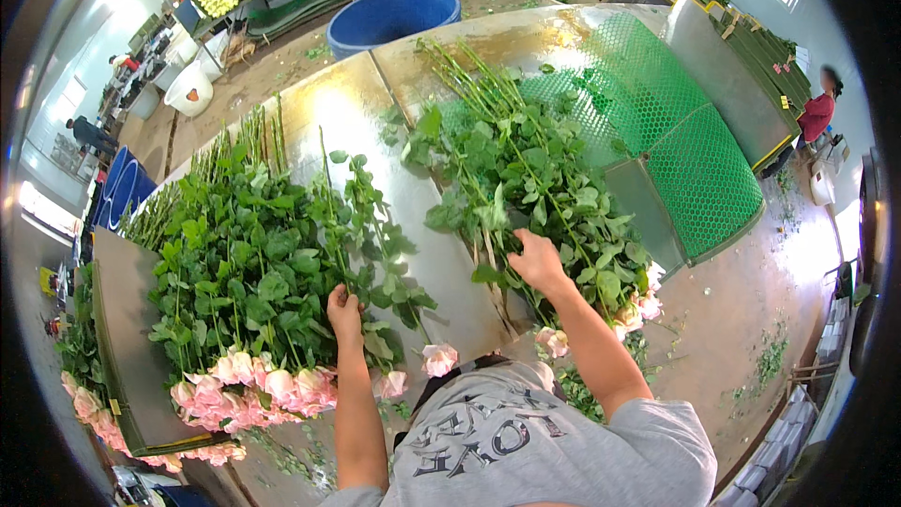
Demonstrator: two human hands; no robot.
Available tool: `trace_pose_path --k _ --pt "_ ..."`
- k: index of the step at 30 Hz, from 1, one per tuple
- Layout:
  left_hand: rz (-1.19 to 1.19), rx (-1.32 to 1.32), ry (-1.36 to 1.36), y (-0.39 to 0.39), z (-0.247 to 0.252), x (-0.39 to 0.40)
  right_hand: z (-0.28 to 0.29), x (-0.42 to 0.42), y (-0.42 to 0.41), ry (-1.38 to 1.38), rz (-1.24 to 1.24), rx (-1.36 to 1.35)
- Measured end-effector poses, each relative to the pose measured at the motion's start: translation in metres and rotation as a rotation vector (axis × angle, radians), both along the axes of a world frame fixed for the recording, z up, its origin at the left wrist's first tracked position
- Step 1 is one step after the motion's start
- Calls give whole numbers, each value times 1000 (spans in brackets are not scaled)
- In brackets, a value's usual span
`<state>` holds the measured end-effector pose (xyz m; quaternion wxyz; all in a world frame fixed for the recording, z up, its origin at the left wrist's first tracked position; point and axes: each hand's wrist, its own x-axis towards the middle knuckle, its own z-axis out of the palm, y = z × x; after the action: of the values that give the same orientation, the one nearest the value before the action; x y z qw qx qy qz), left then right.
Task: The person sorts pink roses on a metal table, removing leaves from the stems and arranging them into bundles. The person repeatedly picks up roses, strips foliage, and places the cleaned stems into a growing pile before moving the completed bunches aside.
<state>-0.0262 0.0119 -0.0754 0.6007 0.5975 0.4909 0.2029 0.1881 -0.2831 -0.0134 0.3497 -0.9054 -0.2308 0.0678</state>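
Observation:
Long-stemmed pink roses lie in two groups on a metal worktable [415, 218]. My left hand [345, 306] is at the right edge of the dense left pile [246, 246], fingers curled around a rose stem [331, 215]. Pink blooms [260, 387] of that pile point towards me. Beside it lies a single leafy rose whose bloom [440, 359] rests near my waist. Over the looser right pile [549, 162], my right hand [538, 264] reaches among leaves and stems, thumb and forefinger apart. Leaves partly hide its fingertips.
Green honeycomb-patterned matting [676, 134] covers the table's right side. Upright divider panels [127, 303] flank the left pile. A blue tub [394, 17] stands beyond the far edge. Cut leaves [771, 359] litter the floor. A seated person [816, 116] is at the right.

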Motion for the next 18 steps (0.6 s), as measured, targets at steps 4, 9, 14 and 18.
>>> trace_pose_path --k 4,9,14,18 --pt "-19 66 21 -7 -9 -3 12 -19 6 -4 71 -326" --pt "-29 130 -7 -8 -21 -5 -9 -24 7 -146 144 -351" --pt "4 169 -25 -6 -29 -8 41 -25 20 270 141 216" --pt "-2 35 -65 -3 -26 -8 51 -38 43 495 200 532"
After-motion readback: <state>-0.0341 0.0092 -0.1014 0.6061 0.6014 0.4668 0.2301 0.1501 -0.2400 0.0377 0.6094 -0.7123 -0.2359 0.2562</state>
